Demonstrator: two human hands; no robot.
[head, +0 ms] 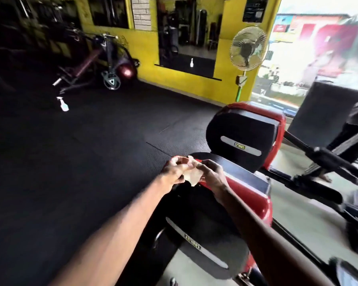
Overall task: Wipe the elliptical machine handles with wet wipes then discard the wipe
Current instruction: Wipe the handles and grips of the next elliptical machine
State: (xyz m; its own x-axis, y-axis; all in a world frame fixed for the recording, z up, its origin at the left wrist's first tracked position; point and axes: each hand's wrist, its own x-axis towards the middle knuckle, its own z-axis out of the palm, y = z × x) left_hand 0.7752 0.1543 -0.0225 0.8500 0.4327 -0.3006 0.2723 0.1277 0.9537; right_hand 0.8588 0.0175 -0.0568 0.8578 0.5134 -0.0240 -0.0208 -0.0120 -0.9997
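Note:
Both of my hands are stretched out over the red and black elliptical machine. Between them is a crumpled white wet wipe. My left hand pinches its left side and my right hand pinches its right side, fingers closed on it. The black arms and handles of the elliptical run to the right of my hands, apart from them. The picture is blurred by motion.
A black rubber floor spreads to the left, with a white spray bottle standing on it. A weight bench with plates stands by the yellow wall. A standing fan is beside the bright opening at right.

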